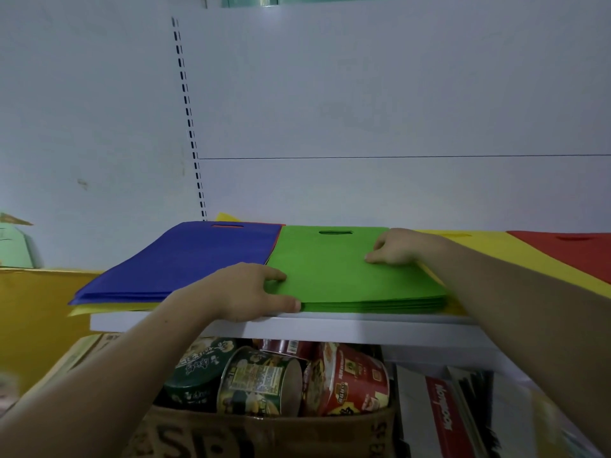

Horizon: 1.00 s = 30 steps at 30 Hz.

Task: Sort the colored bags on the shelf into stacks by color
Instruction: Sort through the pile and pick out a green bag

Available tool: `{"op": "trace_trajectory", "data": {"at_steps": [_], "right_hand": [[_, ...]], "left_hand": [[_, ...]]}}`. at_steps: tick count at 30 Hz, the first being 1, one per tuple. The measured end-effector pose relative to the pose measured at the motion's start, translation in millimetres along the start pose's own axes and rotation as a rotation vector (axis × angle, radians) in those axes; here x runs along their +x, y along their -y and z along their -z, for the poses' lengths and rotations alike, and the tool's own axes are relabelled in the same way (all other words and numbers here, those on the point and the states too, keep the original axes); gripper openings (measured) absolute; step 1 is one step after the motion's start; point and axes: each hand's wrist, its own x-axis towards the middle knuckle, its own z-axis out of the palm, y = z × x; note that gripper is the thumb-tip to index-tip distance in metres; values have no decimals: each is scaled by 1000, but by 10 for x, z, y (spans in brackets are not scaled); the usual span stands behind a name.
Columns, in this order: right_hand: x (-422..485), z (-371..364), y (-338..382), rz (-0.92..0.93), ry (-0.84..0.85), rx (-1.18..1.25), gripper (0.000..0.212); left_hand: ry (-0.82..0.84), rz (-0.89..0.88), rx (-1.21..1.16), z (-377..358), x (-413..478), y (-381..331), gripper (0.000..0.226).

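Both arms reach up and forward from the near edge onto the white shelf (330,328), forearms bare, coming in from the left and right so the hands bracket the green stack (334,272), which sits in the middle of the shelf flush with its near edge.

The left hand (244,289) is at the stack's near-left corner. The thumb lies flat on top of the green and a finger runs along the near edge below it, so it's pinching that corner. The right hand (398,247) is on the right edge, farther back, knuckles up. Its thumb presses on the green top and the other fingers curl down over the side where the green meets the yellow bags (489,249) (can't see the fingertips themselves, they're tucked out of sight).

As for the other piles, the blue stack (185,259) lies just left of the green, touching it, slightly fanned, with a yellow bag (109,308) poking out underneath at the near-left. Something orange-red shows through the blue handle hole. Right of the yellow is a red bag (568,249), running off the right side.

Under the shelf there's a cardboard box (264,434) stuffed with instant noodle cups (350,378) lying on their sides.
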Motion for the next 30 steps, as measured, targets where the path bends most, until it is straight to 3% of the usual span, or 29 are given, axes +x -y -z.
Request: {"op": "trace_trajectory", "data": {"at_steps": [13, 23, 30], "right_hand": [[-6, 220, 409, 182, -139, 101, 65], [54, 105, 1349, 173, -152, 145, 66], [214, -113, 2201, 68, -136, 152, 66]], "left_hand": [[-168, 26, -49, 214, -49, 194, 71], [-173, 106, -120, 462, -230, 1186, 65], [-187, 154, -111, 618, -290, 2012, 63]]}}
